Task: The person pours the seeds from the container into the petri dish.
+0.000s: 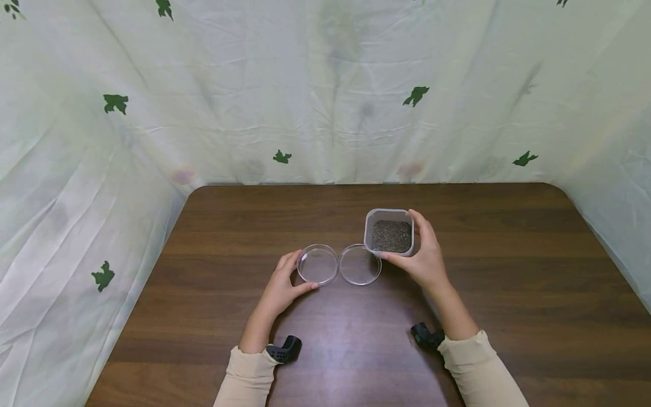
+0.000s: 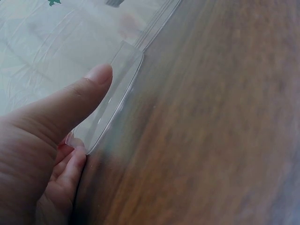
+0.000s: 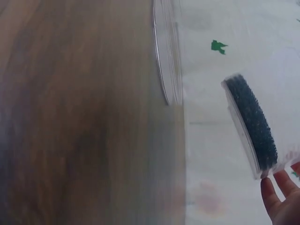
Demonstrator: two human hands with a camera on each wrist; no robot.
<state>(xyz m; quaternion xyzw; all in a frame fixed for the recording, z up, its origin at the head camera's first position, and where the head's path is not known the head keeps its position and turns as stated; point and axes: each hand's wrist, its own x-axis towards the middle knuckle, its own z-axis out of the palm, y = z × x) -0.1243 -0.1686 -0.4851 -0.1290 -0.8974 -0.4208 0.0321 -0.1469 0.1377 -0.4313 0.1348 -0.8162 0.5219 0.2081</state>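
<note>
Two clear round petri dishes sit side by side on the table, a left dish (image 1: 317, 245) and a right dish (image 1: 360, 282). My left hand (image 1: 278, 288) holds the left dish at its left edge, thumb in front and fingers behind; the left wrist view shows the thumb along the dish wall (image 2: 123, 77). In my right hand (image 1: 426, 261) is a square translucent plastic container (image 1: 389, 211), gripped by its right side. Dark, soil-like grains (image 1: 391, 236) cover its bottom. The right wrist view shows the container (image 3: 241, 133) raised above the table, level with the grains inside slanting in that view.
The brown wooden table (image 1: 229, 220) has rounded back corners. A pale cloth (image 1: 229, 113) with green leaf-like shapes hangs behind it and at both sides. Black devices are strapped to both wrists, at the cream sleeves (image 1: 249, 373).
</note>
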